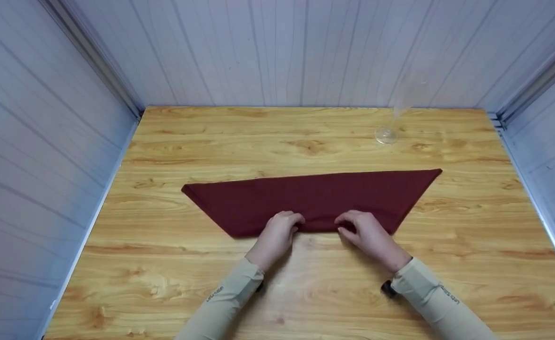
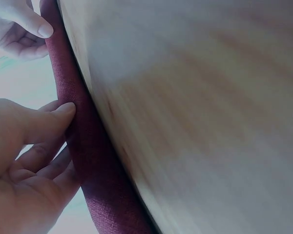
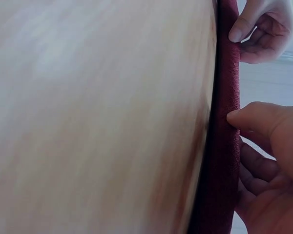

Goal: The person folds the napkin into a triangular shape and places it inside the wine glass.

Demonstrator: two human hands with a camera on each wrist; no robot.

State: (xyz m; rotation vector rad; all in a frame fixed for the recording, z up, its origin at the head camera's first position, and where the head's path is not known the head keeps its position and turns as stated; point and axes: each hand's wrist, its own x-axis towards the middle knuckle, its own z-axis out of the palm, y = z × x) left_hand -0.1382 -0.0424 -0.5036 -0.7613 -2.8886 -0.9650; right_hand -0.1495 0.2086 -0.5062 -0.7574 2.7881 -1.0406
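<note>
1. Cloth point(image 1: 315, 189): dark red, lying near the middle of the worktop point(image 1: 164, 274). Outline a trapezoid, with the long side away from the person and the short side toward them; the right far corner lies a little farther off than the left one.
2. Near edge of the cloth: shows as a thick, rounded band in both wrist views, reading as folded or rolled; number of layers cannot be told.
3. Left hand point(image 1: 277, 233): at the near edge, left of its middle. Fingers curled and nearly closed, pinching the band; thumb on the near face, other fingertips partly hidden behind it.
4. Right hand point(image 1: 365, 233): at the same edge, farther right. Fingers likewise bent and nearly closed, pinching the band, thumb on the near face.
5. Hands apart, a short stretch of edge exposed between them.
6. Glass point(image 1: 399, 109): clear, stemmed, upright beyond the cloth, toward the right; not touching it.
7. Sleeves point(image 1: 230, 295): pale beige, with dark lettering. Pale, streaked walls point(image 1: 277, 52) surround the far side and both flanks.
</note>
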